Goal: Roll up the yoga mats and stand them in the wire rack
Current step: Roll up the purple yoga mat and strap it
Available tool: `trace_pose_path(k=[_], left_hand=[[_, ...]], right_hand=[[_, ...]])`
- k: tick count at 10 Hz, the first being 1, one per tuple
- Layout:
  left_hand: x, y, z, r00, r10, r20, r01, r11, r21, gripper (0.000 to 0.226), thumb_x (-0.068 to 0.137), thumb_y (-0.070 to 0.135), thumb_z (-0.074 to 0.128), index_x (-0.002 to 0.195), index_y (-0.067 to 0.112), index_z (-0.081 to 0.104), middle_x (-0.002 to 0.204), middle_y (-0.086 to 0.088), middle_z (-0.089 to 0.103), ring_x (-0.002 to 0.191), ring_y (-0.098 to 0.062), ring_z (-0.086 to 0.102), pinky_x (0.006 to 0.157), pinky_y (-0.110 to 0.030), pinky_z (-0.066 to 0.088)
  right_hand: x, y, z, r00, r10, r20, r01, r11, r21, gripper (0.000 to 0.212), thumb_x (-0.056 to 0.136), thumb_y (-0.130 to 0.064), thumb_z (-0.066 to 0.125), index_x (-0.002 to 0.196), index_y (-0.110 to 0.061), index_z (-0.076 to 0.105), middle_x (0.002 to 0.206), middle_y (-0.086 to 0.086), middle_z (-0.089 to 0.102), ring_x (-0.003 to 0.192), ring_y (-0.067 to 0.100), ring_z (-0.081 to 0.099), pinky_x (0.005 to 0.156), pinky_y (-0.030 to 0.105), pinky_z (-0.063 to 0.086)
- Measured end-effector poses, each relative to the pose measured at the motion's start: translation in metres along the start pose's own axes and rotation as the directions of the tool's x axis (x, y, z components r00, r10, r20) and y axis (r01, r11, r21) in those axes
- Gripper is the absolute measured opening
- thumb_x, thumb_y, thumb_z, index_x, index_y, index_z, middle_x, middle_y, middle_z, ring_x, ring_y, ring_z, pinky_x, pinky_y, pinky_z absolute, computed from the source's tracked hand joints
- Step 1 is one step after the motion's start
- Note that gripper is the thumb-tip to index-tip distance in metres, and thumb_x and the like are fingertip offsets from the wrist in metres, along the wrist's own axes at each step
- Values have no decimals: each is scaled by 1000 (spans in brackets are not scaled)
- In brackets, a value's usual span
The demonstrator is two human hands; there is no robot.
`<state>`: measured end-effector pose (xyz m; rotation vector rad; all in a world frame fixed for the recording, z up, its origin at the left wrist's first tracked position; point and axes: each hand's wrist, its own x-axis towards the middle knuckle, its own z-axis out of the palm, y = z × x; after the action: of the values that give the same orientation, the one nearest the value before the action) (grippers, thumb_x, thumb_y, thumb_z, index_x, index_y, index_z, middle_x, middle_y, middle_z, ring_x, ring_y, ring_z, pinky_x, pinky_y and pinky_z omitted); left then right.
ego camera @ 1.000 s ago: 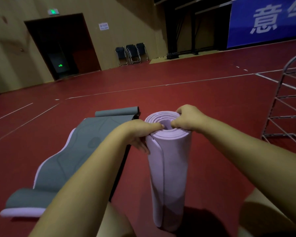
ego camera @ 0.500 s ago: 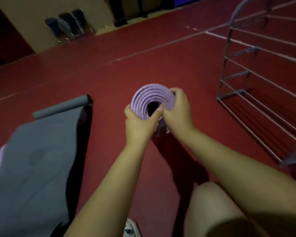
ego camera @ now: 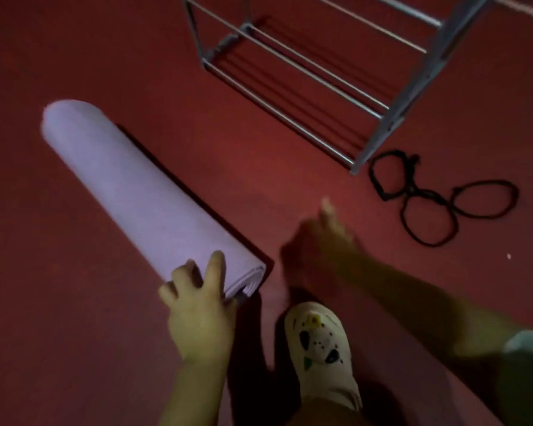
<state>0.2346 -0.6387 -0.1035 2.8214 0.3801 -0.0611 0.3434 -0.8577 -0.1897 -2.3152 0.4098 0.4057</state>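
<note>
The rolled lilac foam yoga mat [ego camera: 136, 192] lies on its side on the dark red floor [ego camera: 59, 333], its near end under the left hand [ego camera: 199, 305], the rest running away up and to the left of that hand. The left hand has its fingers spread and bent over the end of the roll, pressing down on the loose outer edge so the layers cannot spring open; it looks like a pin more than a full grip. The right hand [ego camera: 323, 241] is blurred by motion, held above the floor just right of the roll's near end, one finger stretched forward toward the tangle of black elastic cord loops [ego camera: 428, 198] lying farther out to its right; it has hold of nothing that can be seen, and how wide the other fingers are cannot be told. Beyond both hands stands the grey metal wire rack [ego camera: 305, 72], with the cords just beside its near corner. The step appears to be fetching a cord to bind the roll. To do it well, the left hand should keep steady downward pressure on the edge, since foam likely unwinds the instant it is freed, while the right picks a single loop clear of the tangle. A pale clog-style shoe [ego camera: 320, 348] sits just below the hands.
</note>
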Motion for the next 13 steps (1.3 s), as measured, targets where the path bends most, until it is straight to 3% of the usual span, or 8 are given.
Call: trace_pose_path(k=[1,2,3,4,7,9,11,13], left_hand=[[-4,-1,16,1000,-13,-2,14,1000,12,78,45,37,93,117,22,66,114,-23,50,90,-43,45,58,-38,31],[-1,7,23,999,-48,-12,48,999,-24,80,45,30,94,119,21,64,118,-23,47,95,-41,39,56,-46,41],[7,20,31,999,-32,-12,32,999,-26,79,47,25,93,120,20,64,117,-25,46,94,-41,38,56,-40,33],[12,33,37,999,-48,-6,48,998,-40,77,51,20,91,121,23,62,118,-23,45,96,-40,38,56,-37,31],[-1,21,-8,985,-156,-69,151,986,-73,73,63,10,78,129,31,56,131,-15,40,110,-40,36,62,-36,35],[-26,-3,-80,982,-170,-84,170,985,-6,73,69,15,70,134,38,48,136,-7,40,112,-35,37,70,-36,37],[-58,-12,-188,956,-239,-171,225,970,-94,67,71,19,66,135,28,44,126,-10,44,111,-37,44,79,-40,42],[-112,-19,-297,910,-249,-331,235,968,-82,49,71,27,70,113,14,47,109,-9,53,98,-35,55,70,-38,44]], right_hand=[[68,57,-40,917,176,-357,-252,951,-178,70,90,-47,53,148,-40,15,160,6,-5,146,30,3,110,64,14],[101,91,-74,879,316,-358,-439,829,-347,67,94,-48,46,149,-43,8,157,10,-20,145,35,-5,106,69,14],[116,108,-74,894,394,-215,-447,829,-337,51,97,-38,44,144,-20,34,153,21,12,136,44,25,107,54,29],[89,106,-33,923,207,-324,-321,880,-351,31,96,-19,44,124,-9,50,132,19,39,117,40,42,93,47,40],[-29,54,35,986,-46,162,50,999,-20,27,91,-17,59,114,-4,62,116,20,58,104,36,57,87,35,42],[-74,-32,6,989,-126,80,122,991,52,19,81,-31,70,94,-17,72,97,10,61,94,29,57,85,32,46],[-146,-162,-63,871,-429,240,286,839,463,10,85,-16,69,81,-15,60,74,4,57,69,15,50,64,25,39],[-255,-281,-146,575,-761,302,517,624,586,14,91,-26,60,83,-16,66,95,20,68,78,18,58,74,31,42]])
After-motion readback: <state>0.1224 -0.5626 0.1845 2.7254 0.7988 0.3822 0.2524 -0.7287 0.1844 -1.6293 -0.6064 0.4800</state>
